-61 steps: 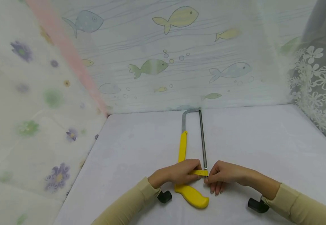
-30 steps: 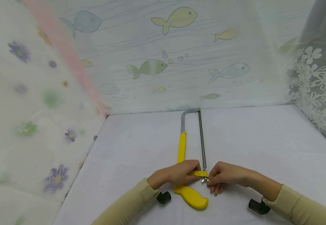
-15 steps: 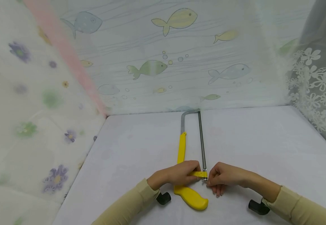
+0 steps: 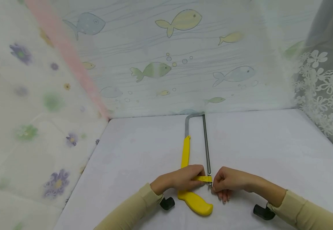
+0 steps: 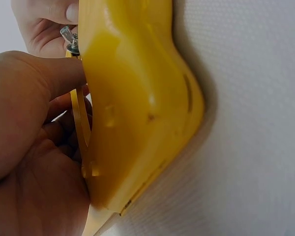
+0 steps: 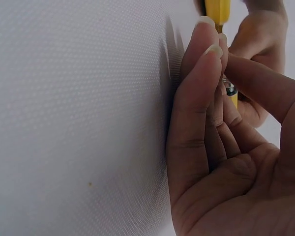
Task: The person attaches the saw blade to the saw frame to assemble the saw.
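Observation:
A hacksaw [image 4: 196, 204] with a yellow handle and a grey front frame lies on the white cloth, its dark blade [image 4: 206, 143] to the right. My left hand [image 4: 181, 177] grips the yellow frame just above the handle, fingers around the crosspiece that carries the blade's near end. From that end sticks out a small metal wing nut [image 5: 68, 35]. Thumb and fingertips of my right hand [image 4: 234, 179] pinch at this wing nut; the exact contact is partly hidden. In the right wrist view, the remaining fingers [image 6: 194, 113] lie bent close to the cloth.
The white-covered table [image 4: 270, 143] extends around the saw. Behind it hangs a fish-patterned curtain [image 4: 155, 70], with a flowered one [image 4: 54, 127] on the left and lace [image 4: 327, 86] on the right. Black wrist cameras [image 4: 264, 211] sit under both sleeves.
The wing nut's wings show at different angles from frame to frame as my right fingertips shift slightly on it. My left hand and the hacksaw stay in place.

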`<state>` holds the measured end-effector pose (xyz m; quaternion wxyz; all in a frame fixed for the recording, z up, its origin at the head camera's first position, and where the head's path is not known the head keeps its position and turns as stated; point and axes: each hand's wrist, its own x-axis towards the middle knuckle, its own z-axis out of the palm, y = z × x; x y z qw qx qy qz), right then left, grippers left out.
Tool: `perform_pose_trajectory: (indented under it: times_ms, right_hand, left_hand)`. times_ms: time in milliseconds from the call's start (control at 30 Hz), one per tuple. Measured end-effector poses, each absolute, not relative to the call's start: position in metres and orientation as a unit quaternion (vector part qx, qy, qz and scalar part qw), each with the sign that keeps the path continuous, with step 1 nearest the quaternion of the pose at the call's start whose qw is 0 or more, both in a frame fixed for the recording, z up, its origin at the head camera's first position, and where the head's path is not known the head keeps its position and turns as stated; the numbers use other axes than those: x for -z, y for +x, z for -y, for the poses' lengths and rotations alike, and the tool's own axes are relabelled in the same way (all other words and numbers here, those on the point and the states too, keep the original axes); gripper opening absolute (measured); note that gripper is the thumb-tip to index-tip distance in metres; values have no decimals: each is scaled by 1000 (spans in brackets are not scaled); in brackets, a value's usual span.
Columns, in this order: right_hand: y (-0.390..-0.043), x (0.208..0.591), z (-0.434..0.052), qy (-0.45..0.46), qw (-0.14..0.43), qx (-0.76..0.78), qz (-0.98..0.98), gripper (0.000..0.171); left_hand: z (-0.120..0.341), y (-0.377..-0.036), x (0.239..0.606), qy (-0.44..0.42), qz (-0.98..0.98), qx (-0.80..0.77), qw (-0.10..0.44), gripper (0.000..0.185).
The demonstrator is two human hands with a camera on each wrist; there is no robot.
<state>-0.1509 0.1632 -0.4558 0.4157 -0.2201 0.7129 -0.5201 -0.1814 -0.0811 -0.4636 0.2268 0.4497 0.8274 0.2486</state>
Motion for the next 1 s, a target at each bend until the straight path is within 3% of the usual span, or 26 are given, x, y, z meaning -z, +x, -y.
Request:
perform_pose_trajectory:
  times_ms: [267, 600, 1000]
  right_hand:
    - [-150, 454, -160, -217, 416, 516, -716, 20]
    - [-149, 453, -156, -191, 409, 510, -732, 36]
    - [-148, 452, -156, -196, 412, 513, -727, 34]
  left_hand:
    - [80, -182, 465, 449, -829, -245, 225, 10]
    - [80, -183, 466, 445, -829, -248, 229, 10]
    - [80, -181, 464, 442, -832, -244, 231, 10]
